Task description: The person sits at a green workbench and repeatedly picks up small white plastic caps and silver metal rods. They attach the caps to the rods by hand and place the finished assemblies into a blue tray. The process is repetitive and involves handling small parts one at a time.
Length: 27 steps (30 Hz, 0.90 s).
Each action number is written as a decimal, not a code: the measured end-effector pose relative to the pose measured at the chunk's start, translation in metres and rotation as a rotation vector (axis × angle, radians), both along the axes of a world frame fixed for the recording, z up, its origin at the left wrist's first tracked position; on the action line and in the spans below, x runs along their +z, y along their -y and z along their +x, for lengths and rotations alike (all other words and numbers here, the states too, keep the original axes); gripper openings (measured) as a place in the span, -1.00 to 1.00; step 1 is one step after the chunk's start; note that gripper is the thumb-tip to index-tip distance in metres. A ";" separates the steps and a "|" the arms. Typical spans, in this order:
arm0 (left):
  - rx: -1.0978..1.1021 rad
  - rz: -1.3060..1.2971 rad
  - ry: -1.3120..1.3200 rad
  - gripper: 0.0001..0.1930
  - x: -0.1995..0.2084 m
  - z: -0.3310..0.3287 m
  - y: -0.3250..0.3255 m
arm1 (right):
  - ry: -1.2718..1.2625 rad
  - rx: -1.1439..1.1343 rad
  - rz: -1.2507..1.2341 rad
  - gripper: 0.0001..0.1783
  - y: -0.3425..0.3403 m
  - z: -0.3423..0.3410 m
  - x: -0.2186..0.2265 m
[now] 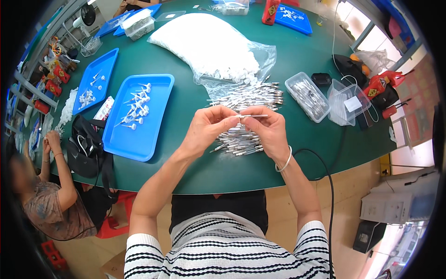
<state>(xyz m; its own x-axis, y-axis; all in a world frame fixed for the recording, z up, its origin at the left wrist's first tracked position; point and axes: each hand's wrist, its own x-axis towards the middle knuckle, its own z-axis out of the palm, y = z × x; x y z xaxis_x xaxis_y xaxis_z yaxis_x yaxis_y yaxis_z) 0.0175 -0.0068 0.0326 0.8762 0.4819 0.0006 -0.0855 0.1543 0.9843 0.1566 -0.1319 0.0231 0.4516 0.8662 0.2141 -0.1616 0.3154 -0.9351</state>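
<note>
Both hands meet above the near side of a pile of thin silver rods (251, 96). The fingertips of my left hand (204, 130) are pinched together around a small white part (239, 116), mostly hidden by the fingers. My right hand (268, 131) grips a slim metal rod (254, 116) between thumb and fingers, its free end pointing right. The rod's left end meets the white part; how they fit together is too small to tell. Just beyond the pile, a large clear bag (204, 44) spills small white plastic pieces toward the rods.
A blue tray (155, 116) on the left holds several rods with white round heads; another blue tray (111, 60) lies beyond it. Right of the pile stand a clear box (302, 90) of rods and a clear container (346, 95). A co-worker (55, 186) sits at left, by a black bag (86, 149).
</note>
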 end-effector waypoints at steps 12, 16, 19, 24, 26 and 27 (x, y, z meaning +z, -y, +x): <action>0.247 -0.088 0.143 -0.88 -0.011 0.009 0.014 | -0.032 -0.104 0.109 -0.83 -0.013 -0.002 -0.013; 0.268 -0.097 0.172 -0.90 -0.016 0.014 0.016 | -0.022 -0.113 0.113 -0.83 -0.013 -0.001 -0.013; 0.271 -0.121 0.198 -0.90 -0.018 0.016 0.016 | -0.036 -0.104 0.131 -0.83 -0.014 -0.001 -0.014; 0.274 -0.195 0.242 -0.90 -0.022 0.018 0.018 | -0.021 -0.115 0.130 -0.83 -0.016 -0.001 -0.018; 0.268 -0.225 0.259 -0.90 -0.021 0.019 0.019 | -0.019 -0.122 0.127 -0.83 -0.016 -0.001 -0.021; 0.266 -0.240 0.267 -0.90 -0.021 0.020 0.019 | -0.021 -0.126 0.129 -0.83 -0.017 -0.002 -0.021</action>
<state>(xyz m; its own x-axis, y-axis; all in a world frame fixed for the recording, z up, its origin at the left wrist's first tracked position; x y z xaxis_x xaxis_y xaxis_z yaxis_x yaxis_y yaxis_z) 0.0372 -0.0263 0.0114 0.7062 0.7045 0.0707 -0.3995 0.3141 0.8613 0.1543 -0.1147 0.0019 0.5606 0.7681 0.3093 -0.1323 0.4518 -0.8822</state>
